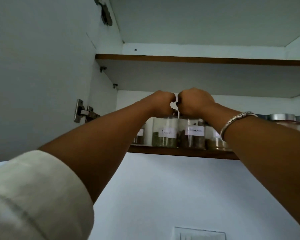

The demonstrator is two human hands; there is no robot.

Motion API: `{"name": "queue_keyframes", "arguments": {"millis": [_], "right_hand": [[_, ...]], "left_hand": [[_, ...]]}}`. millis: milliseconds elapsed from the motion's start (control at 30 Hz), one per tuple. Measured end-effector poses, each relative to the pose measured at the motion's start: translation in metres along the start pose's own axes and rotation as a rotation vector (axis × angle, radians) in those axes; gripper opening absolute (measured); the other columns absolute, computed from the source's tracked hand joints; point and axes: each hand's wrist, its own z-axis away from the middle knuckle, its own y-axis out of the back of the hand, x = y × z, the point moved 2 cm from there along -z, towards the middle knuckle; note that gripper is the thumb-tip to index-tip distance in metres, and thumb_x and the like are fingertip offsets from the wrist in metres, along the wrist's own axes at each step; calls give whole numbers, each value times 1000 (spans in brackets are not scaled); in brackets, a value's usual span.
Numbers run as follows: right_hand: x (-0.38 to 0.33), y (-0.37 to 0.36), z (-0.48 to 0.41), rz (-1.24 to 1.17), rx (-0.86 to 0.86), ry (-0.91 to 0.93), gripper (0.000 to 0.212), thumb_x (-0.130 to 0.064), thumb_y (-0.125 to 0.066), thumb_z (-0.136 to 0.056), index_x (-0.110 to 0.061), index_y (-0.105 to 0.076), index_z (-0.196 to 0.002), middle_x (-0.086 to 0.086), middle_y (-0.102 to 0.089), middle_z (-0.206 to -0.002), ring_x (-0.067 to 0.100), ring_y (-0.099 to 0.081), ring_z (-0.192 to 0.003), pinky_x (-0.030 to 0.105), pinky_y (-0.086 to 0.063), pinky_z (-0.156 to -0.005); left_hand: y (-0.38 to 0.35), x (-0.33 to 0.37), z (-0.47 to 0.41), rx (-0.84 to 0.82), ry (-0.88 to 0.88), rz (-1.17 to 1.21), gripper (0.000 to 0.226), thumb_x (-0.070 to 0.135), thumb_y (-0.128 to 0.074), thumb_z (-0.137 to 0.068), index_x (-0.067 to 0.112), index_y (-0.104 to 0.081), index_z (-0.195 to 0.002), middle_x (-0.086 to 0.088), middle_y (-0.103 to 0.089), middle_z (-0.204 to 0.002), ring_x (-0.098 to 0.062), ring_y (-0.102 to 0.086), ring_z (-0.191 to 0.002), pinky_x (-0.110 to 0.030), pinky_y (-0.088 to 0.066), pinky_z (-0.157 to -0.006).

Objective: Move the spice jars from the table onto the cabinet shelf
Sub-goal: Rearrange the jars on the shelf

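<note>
Two clear, round glass jars stand side by side at the front edge of the lower shelf (180, 152), a brown-edged board inside the smooth white cabinet. The left hand (160, 105) sits on top of the fennel jar (164, 134), which has a handwritten white paper label and a layer of green seed at the bottom. Its fingers (171, 101) are curled down round the jar's top. The right hand (195, 103) is curled the same way over the second jar (191, 135), also labelled and holding something coarse and dark brown. Both lids are hidden under the fists, so each hand seems to grip a lid, though I cannot see one. The knuckles of the two hands nearly touch. A third jar (139, 135) stands just left of the pair and a fourth jar (215, 142) just right, partly behind the right wrist. A patterned silver bracelet (235, 120) rings that wrist, and a pale, soft rolled sleeve (33, 196) covers the left upper arm. Further right on the same shelf stand steel-lidded containers (282, 118). A metal hinge (83, 111) sits on the cabinet's left wall
</note>
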Motion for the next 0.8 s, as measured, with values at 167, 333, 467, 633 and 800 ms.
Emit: {"name": "queue_keyframes", "arguments": {"millis": [167, 333, 467, 633, 800], "right_hand": [[32, 2, 14, -106, -121, -13, 30, -30, -54, -90, -11, -65, -110, 13, -65, -107, 29, -59, -96, 32, -45, -76], [33, -5, 13, -84, -71, 2, 25, -26, -59, -87, -14, -66, -108, 10, -64, -109, 28, -58, -101, 33, -46, -82], [30, -25, 1, -141, -92, -50, 22, -18, -61, -86, -13, -68, -106, 9, -66, -109, 26, -60, -99, 31, -50, -83], [24, -51, -25, -83, -213, -45, 28, -17, -61, -85, -8, -64, -111, 10, -63, -115, 26, -59, -101, 32, -49, -85], [9, -74, -48, 80, -298, -38, 34, -20, -59, -87, -8, -39, -61, 10, -48, -80, 20, -46, -66, 29, -40, -68]], "left_hand": [[-6, 19, -12, 5, 71, -184, 29, 25, -62, -86, 9, -66, -111, -10, -67, -108, -25, -62, -96, -34, -51, -87], [-6, 13, -19, 34, 162, -178, 24, 18, -65, -82, 10, -69, -105, -8, -69, -103, -24, -63, -93, -37, -53, -87], [-22, -1, -25, 64, 202, -168, 24, 12, -64, -83, 9, -69, -106, -9, -69, -106, -24, -63, -96, -37, -52, -90], [-47, -23, -41, 47, 229, -156, 24, 11, -62, -84, 9, -68, -107, -9, -67, -110, -23, -62, -99, -37, -51, -92], [-75, -51, -60, 24, 261, -177, 25, 14, -60, -86, 11, -66, -110, -7, -65, -114, -23, -61, -102, -35, -50, -92]]}}
